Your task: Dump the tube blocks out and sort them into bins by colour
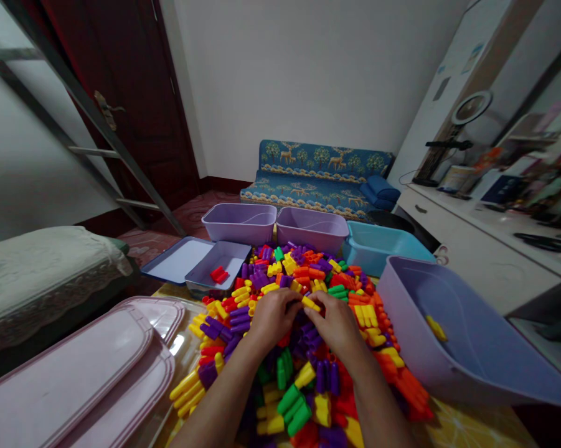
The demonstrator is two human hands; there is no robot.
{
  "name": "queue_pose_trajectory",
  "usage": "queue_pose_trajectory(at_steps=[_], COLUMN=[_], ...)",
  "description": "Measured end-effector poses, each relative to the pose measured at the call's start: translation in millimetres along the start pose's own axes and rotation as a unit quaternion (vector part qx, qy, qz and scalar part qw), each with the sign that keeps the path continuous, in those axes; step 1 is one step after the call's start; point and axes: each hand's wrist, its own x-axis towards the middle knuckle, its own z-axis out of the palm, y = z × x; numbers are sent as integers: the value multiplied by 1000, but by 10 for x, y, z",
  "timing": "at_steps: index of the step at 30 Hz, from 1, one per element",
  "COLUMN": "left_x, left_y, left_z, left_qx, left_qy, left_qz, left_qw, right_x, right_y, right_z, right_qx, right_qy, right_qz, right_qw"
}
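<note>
A big heap of plastic bullet-shaped blocks in yellow, purple, orange, red and green covers the table in front of me. My left hand rests on the heap with its fingers curled down into the blocks. My right hand sits beside it and pinches a yellow block between thumb and fingers. The two hands nearly touch at the yellow block. Whether the left hand also grips that block is unclear.
A large purple bin with one yellow block inside stands tilted at the right. Behind the heap are two purple bins, a blue bin and a small tray holding red blocks. Pink lids lie at the left.
</note>
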Motion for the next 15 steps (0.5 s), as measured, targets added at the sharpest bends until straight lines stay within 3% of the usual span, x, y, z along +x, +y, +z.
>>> queue_pose_trajectory(at_steps=[5, 9, 12, 15], left_x=[12, 32, 39, 34], left_y=[-34, -84, -106, -102], left_z=[19, 49, 68, 68], left_qx=[-8, -37, -51, -53], left_qy=[5, 14, 52, 74], left_qz=[5, 8, 3, 2], left_qw=[1000, 999, 997, 996], right_x=[7, 23, 13, -31], right_y=[5, 140, 297, 388], right_z=[3, -137, -314, -454], right_qx=[5, 25, 23, 11], right_qy=[-3, 16, 74, 58], right_qz=[-2, -20, 19, 66], right_qw=[1000, 999, 997, 996])
